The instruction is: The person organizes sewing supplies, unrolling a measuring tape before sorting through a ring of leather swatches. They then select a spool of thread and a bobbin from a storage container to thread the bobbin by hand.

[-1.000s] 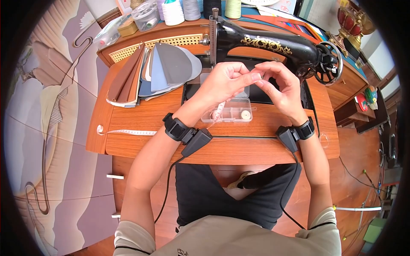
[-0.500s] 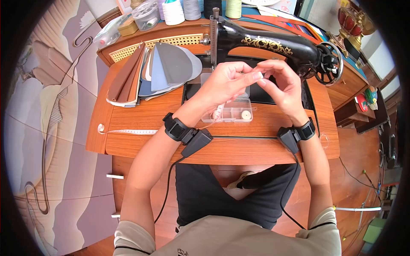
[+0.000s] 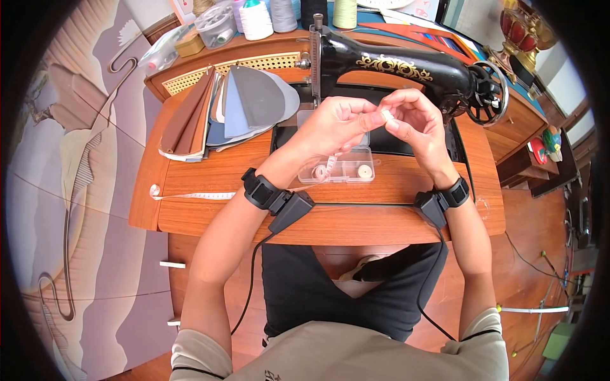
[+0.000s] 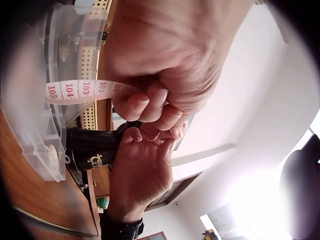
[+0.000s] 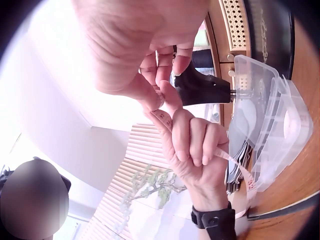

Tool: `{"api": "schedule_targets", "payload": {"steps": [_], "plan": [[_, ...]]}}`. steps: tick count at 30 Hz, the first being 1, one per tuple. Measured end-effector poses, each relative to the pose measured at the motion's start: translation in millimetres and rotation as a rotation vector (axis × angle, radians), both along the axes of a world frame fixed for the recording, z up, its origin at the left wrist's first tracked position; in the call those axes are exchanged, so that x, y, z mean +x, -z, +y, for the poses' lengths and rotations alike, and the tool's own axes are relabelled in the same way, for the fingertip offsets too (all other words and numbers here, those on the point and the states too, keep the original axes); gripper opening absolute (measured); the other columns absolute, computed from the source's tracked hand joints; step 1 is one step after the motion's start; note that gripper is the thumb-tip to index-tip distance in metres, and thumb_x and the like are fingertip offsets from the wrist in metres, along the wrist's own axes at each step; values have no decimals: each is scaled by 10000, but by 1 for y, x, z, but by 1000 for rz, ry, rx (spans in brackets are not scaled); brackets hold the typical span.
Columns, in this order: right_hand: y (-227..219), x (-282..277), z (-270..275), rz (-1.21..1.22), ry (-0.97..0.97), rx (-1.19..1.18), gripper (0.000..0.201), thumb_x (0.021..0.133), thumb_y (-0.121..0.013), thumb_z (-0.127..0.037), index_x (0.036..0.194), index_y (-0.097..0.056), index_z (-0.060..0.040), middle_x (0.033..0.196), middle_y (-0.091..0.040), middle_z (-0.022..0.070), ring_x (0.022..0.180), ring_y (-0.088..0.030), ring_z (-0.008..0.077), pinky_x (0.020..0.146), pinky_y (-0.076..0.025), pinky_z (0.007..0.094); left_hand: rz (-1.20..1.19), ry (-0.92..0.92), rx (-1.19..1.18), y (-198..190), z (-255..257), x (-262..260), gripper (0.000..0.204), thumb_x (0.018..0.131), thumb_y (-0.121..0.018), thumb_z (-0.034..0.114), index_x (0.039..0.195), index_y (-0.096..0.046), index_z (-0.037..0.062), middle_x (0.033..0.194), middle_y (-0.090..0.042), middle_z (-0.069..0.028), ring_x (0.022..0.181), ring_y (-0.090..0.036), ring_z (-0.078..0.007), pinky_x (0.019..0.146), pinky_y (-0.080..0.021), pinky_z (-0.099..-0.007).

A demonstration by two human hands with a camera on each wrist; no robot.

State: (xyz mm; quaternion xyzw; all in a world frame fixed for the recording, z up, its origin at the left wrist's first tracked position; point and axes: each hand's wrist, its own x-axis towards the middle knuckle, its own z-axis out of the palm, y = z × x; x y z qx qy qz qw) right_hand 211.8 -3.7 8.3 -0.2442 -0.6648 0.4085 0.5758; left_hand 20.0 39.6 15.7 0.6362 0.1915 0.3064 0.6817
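Both hands meet above the table in front of the black sewing machine (image 3: 387, 58). A white tape measure (image 4: 75, 91) with red numbers runs through the curled fingers of my left hand (image 3: 337, 127). Its upper part shows between that hand's thumb and forefinger in the right wrist view (image 5: 164, 119). There my right hand (image 3: 416, 127) pinches the tape between thumb and fingertips, which cover its end. Below the left hand the tape hangs over an open clear compartment box (image 3: 348, 173), which holds a small cream roll (image 3: 365, 171). More tape lies leftward on the table, ending in a small coil (image 3: 154, 190).
Fanned fabric swatches (image 3: 257, 95) lie on the table's left. Thread cones (image 3: 257, 20) and a clear container (image 3: 215, 28) stand along the back. The machine's handwheel (image 3: 489, 95) juts out at the right. Cables hang from both wrist cameras.
Both hands have dipped very slightly, still together, and a bit of white tape now shows between the fingertips. The small coil at the left has shifted slightly rightward.
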Motion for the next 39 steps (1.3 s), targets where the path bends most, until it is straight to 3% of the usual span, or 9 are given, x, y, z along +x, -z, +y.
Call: {"api": "schedule_targets", "payload": {"steps": [7,9,13,17,22,32,33,35,39], "plan": [[0,-4,2,-16,72,10,260,834,-670,-32,1084,-601,-18,996,-627,49,912,-566,113,802,-478,275,-14,-49,17,-2,-1,0,297,912,-637,285,1053,-632,24,554,-452,88,415,-335,19,383,-256,-161],[-6,-6,-3,-403,338,226,234,817,-671,-26,1046,-624,-34,986,-643,62,880,-584,151,764,-482,288,14,-103,15,-1,2,0,265,907,-642,295,990,-626,45,543,-435,89,414,-326,17,378,-247,-163],[-9,-8,-3,-561,409,435,231,803,-671,-37,1031,-633,-44,968,-659,80,842,-590,211,713,-476,292,82,-101,8,1,5,0,248,901,-647,309,938,-606,67,534,-416,88,413,-322,14,374,-240,-165],[-10,-7,-7,-578,402,370,234,803,-671,-31,1034,-637,-44,974,-656,71,836,-587,181,719,-472,283,109,-70,-18,0,3,-1,262,908,-636,320,955,-594,67,532,-414,79,412,-322,6,375,-254,-166],[-2,-3,0,-139,139,131,320,836,-665,-26,1146,-584,-16,996,-648,56,900,-588,110,809,-460,266,1,45,-35,-5,0,-3,320,916,-623,334,1055,-594,48,534,-429,70,404,-321,4,379,-276,-163],[-1,-6,-2,55,73,1,360,830,-680,-17,1172,-569,-7,1026,-654,78,958,-606,132,830,-480,281,-70,115,-92,-7,0,-4,257,919,-621,257,1047,-579,38,529,-444,65,399,-328,7,381,-269,-156],[-1,-6,-2,54,70,1,360,830,-680,-17,1172,-569,-7,1026,-654,78,958,-606,132,830,-480,281,-56,83,-67,-8,-1,-4,240,916,-623,245,1030,-577,39,530,-446,65,400,-328,7,379,-267,-159],[-4,-6,-4,-273,342,233,351,820,-679,-18,1159,-590,-27,1015,-665,75,936,-615,139,809,-485,275,-31,39,-45,-8,0,-5,237,910,-630,244,1016,-578,39,532,-448,65,403,-330,7,378,-265,-161],[-10,-6,-4,-403,428,380,354,809,-676,-18,1154,-603,-49,1004,-674,75,904,-620,147,781,-483,258,35,-56,12,-5,1,-3,238,901,-644,256,976,-585,38,537,-450,67,414,-335,9,376,-259,-167]]}}
